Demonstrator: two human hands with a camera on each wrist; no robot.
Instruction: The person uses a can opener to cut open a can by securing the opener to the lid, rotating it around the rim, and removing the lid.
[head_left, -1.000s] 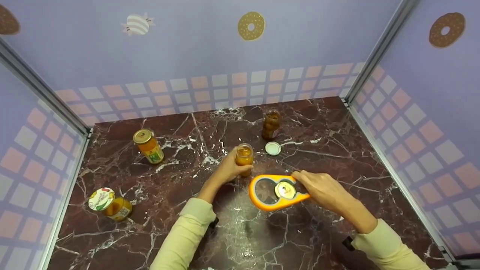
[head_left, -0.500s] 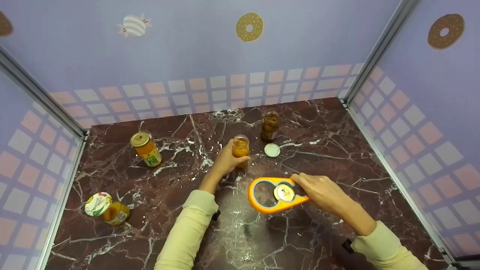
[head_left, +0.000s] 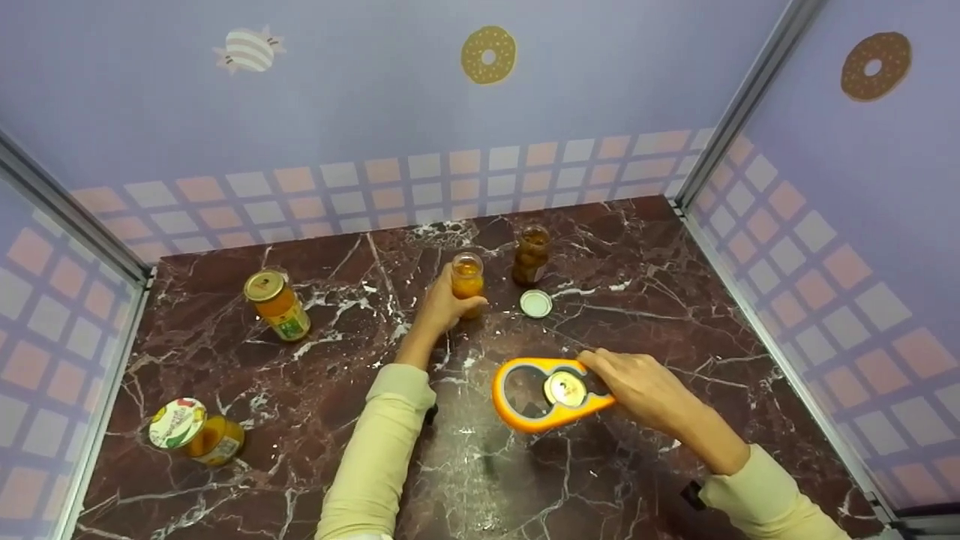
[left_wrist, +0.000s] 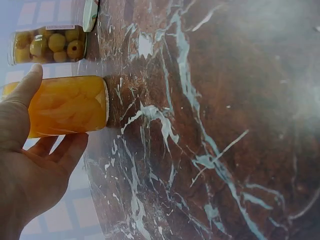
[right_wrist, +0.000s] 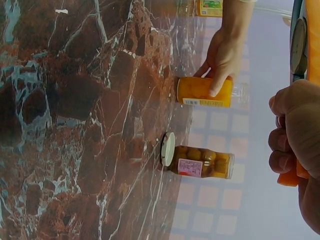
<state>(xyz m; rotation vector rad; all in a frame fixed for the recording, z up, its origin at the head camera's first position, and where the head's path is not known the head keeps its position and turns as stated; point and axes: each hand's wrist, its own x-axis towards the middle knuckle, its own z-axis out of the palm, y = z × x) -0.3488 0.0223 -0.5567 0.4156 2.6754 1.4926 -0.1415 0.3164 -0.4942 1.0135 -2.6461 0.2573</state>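
My left hand (head_left: 442, 306) grips an uncapped glass jar of orange fruit (head_left: 468, 283), thumb on one side and fingers round the other. In the left wrist view that jar stands upright, its base at the table surface. My right hand (head_left: 637, 384) holds the handles of an orange jar opener (head_left: 525, 424) above the table. A gold lid (head_left: 565, 388) sits in the opener's smaller opening. Beyond the left hand stands an uncapped jar of olives (right_wrist: 202, 161), with a loose lid (head_left: 535, 304) lying inside-up in front of it.
On the left stand two lidded jars: a tall gold-lidded jar (head_left: 277, 304) farther back and a squat jar with a white patterned lid (head_left: 196, 433) nearer. Purple printed panels (head_left: 360, 97) bound the dark marbled table (head_left: 360, 330) at the back and sides.
My left hand has moved the fruit jar away from me and slightly left, up beside the olive jar. The right hand with the opener and gold lid has stayed nearly in place.
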